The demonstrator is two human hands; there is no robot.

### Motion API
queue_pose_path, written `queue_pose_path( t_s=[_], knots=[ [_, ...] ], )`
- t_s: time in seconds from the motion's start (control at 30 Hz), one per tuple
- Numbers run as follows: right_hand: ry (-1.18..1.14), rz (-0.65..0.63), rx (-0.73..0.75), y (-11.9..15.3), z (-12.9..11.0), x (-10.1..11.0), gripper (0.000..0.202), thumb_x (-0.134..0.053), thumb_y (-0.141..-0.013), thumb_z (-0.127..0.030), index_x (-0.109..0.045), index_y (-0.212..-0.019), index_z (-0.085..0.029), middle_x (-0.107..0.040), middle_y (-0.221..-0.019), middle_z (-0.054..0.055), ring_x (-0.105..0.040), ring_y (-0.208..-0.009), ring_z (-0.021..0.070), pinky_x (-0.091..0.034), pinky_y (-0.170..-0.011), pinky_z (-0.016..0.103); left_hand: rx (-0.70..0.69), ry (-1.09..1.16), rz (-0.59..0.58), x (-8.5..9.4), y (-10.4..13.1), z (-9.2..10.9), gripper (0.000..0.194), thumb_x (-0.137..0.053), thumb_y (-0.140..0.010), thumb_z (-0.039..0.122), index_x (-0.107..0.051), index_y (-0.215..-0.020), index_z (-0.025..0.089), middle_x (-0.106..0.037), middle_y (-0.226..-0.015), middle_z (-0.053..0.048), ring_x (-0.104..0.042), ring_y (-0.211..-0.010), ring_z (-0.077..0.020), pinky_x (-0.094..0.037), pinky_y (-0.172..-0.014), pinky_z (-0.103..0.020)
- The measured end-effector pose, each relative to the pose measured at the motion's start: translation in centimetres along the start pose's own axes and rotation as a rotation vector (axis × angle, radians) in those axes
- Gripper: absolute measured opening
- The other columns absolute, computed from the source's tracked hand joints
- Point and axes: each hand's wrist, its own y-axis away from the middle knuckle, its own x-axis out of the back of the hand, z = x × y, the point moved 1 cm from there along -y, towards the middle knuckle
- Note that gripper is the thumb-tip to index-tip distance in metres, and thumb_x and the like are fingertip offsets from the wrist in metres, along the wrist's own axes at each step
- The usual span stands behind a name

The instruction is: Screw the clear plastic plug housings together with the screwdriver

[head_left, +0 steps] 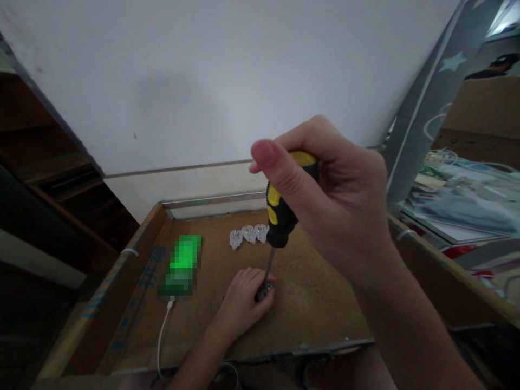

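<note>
In the head view my right hand [337,200] is wrapped round the black and yellow handle of a screwdriver [280,216]. The shaft points down to a small dark plug-like part [264,291], its tip at or very near it. My left hand [246,298] pinches this part against the brown board; fingers cover some of it. Behind the screwdriver, several clear plug-shaped pieces [248,234] with metal bits stand in a row, the rightmost partly hidden by the handle.
A phone-like device [181,265] with a blurred green screen lies at left, a white cable [162,330] running off the front. Raised wooden edges [117,276] flank the cardboard-covered surface [317,292]. A white panel [195,92] rises behind. Plastic bags [467,195] are heaped at right; a person [498,67] is beyond.
</note>
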Motion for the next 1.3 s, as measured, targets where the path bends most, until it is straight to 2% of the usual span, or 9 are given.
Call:
queue_pose_path(
  t_s=[0.13, 0.27, 0.43, 0.53, 0.63, 0.73, 1.03, 1.17, 1.3],
  knots=[
    [-0.24, -0.062, -0.056, 0.3, 0.4, -0.4, 0.013, -0.047, -0.089, -0.022, -0.059, -0.091, -0.018, -0.056, -0.073, -0.001, -0.053, -0.067, 0.0075, -0.042, -0.058, 0.02, 0.001, 0.016, 0.001, 0.1, -0.2, -0.1, 0.018, -0.055, -0.08, 0.017, -0.061, -0.096, 0.021, -0.066, -0.093, -0.003, -0.059, -0.089, -0.0199, -0.042, -0.08, -0.032],
    [-0.645, -0.071, -0.232, -0.2, 0.7, -0.5, 0.017, -0.051, -0.086, -0.029, -0.046, -0.072, -0.021, -0.043, -0.049, -0.008, -0.043, -0.043, 0.0064, -0.036, -0.043, 0.019, 0.033, 0.017, 0.01, 0.1, -0.1, -0.2, 0.018, -0.058, -0.078, 0.02, -0.062, -0.096, 0.02, -0.066, -0.088, -0.002, -0.059, -0.084, -0.0196, -0.042, -0.076, -0.032],
    [-0.733, -0.369, -0.468, -0.2, -0.4, -0.5, 0.049, -0.051, -0.078, -0.059, -0.04, -0.052, -0.019, -0.042, -0.045, -0.005, -0.045, -0.041, 0.0073, -0.038, -0.041, 0.021, 0.044, 0.019, 0.031, 0.0, 0.1, -0.3, 0.02, -0.058, -0.079, 0.022, -0.062, -0.098, 0.021, -0.066, -0.09, -0.002, -0.059, -0.084, -0.0195, -0.042, -0.076, -0.031],
    [-0.675, -0.291, -0.379, 0.2, -0.5, -0.8, 0.042, -0.049, -0.082, -0.056, -0.048, -0.06, -0.02, -0.045, -0.053, -0.004, -0.045, -0.046, 0.008, -0.037, -0.041, 0.021, 0.045, 0.016, 0.039, -0.1, 0.2, -0.4, 0.02, -0.058, -0.079, 0.023, -0.062, -0.098, 0.021, -0.066, -0.089, -0.002, -0.059, -0.084, -0.0195, -0.043, -0.076, -0.031],
    [-0.336, -0.066, -0.157, 0.5, -0.3, -0.9, 0.026, -0.05, -0.088, -0.038, -0.054, -0.069, -0.02, -0.045, -0.056, -0.004, -0.043, -0.049, 0.0067, -0.032, -0.042, 0.019, 0.058, 0.025, 0.051, -0.3, 0.1, -0.7, 0.021, -0.06, -0.076, 0.022, -0.063, -0.097, 0.021, -0.067, -0.087, -0.002, -0.06, -0.082, -0.0194, -0.044, -0.075, -0.03],
    [-0.098, -0.033, -0.045, 0.5, -0.4, -0.8, 0.025, -0.044, -0.091, -0.032, -0.053, -0.071, -0.019, -0.05, -0.066, -0.003, -0.047, -0.059, 0.0056, -0.037, -0.051, 0.017, 0.063, 0.028, 0.074, -0.6, 0.1, -1.0, 0.02, -0.061, -0.075, 0.023, -0.063, -0.095, 0.021, -0.066, -0.086, -0.002, -0.06, -0.081, -0.0192, -0.045, -0.074, -0.03],
    [-0.785, -0.555, -0.378, 0.2, -0.9, -0.7, 0.036, -0.051, -0.083, -0.05, -0.041, -0.064, -0.021, -0.04, -0.045, -0.009, -0.039, -0.04, 0.0063, -0.041, -0.046, 0.021, 0.069, 0.077, 0.085, -0.7, 0.1, -1.1, 0.02, -0.059, -0.076, 0.023, -0.062, -0.096, 0.021, -0.067, -0.087, -0.002, -0.061, -0.081, -0.0192, -0.045, -0.072, -0.029],
    [-0.528, -0.345, -0.318, 0.1, 0.2, -1.0, 0.028, -0.062, -0.079, -0.035, -0.044, -0.064, -0.02, -0.047, -0.057, -0.005, -0.048, -0.054, 0.0074, -0.042, -0.052, 0.02, 0.067, 0.073, 0.051, -0.5, 0.0, -0.9, 0.02, -0.058, -0.077, 0.023, -0.062, -0.097, 0.022, -0.067, -0.091, -0.003, -0.06, -0.085, -0.0204, -0.045, -0.077, -0.032],
    [0.115, 0.142, -0.021, 0.9, 0.9, -1.1, 0.007, -0.058, -0.082, -0.026, -0.054, -0.081, -0.021, -0.055, -0.087, 0.002, -0.053, -0.082, 0.0127, -0.047, -0.074, 0.024, 0.07, 0.067, 0.045, -0.6, 0.0, -0.9, 0.019, -0.059, -0.075, 0.021, -0.062, -0.094, 0.02, -0.066, -0.087, -0.004, -0.059, -0.082, -0.0208, -0.045, -0.075, -0.033]
  ],
)
